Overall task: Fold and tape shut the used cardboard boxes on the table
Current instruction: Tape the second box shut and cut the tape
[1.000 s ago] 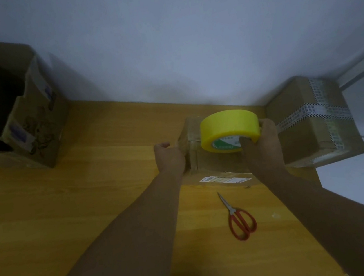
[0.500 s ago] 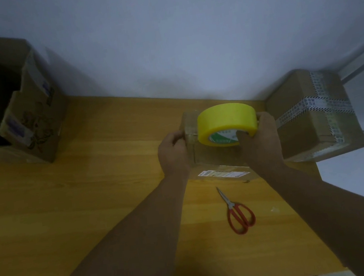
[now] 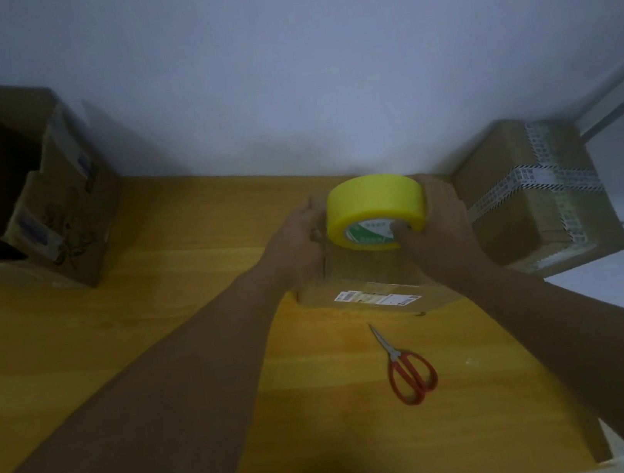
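A flat brown cardboard box with a white label lies on the wooden table near the back wall. My right hand grips a yellow tape roll, thumb in its core, and holds it over the box top. My left hand is curled over the box's left end, beside the roll; whether it pinches a tape end I cannot tell.
Red-handled scissors lie on the table in front of the box. A taped brown box stands at the right edge. An open printed carton stands at the back left. The table's front edge is close to me.
My left hand rose from the box's left side onto its top left end, beside the roll. The roll shifted slightly left and up with my right hand.
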